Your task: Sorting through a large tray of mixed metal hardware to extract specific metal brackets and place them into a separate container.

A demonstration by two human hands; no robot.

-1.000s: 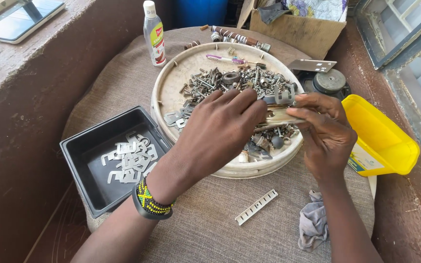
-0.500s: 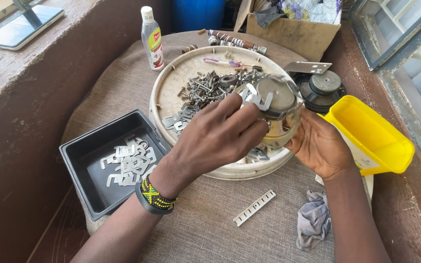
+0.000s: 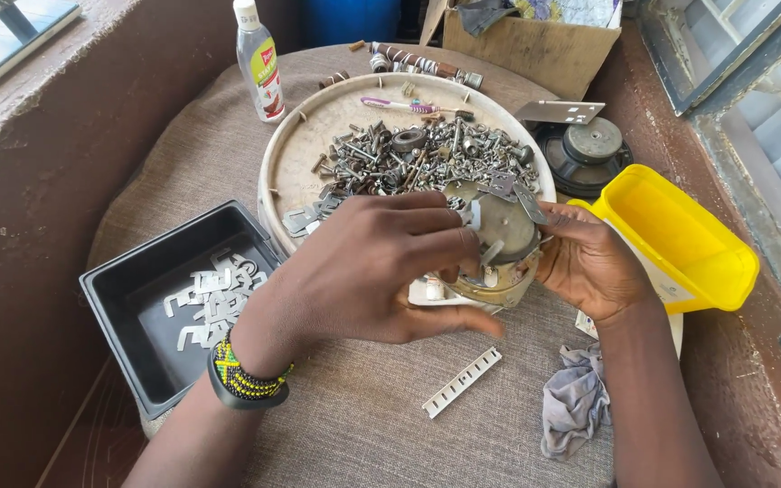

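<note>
Fingers [image 3: 436, 242] of our left hand [image 3: 363, 271] pinch a metal clip on the round brass mechanism [image 3: 497, 248].
Our right hand [image 3: 589, 262] now cradles it, lifted clear of the round tray [image 3: 296, 154] of screws.

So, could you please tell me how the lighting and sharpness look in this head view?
Head view: even daylight, soft shadows under the left hand; the round metal disc held by the right hand is sharp; mild glare on the yellow plastic tub; slight wide-angle bending towards the edges.
</note>
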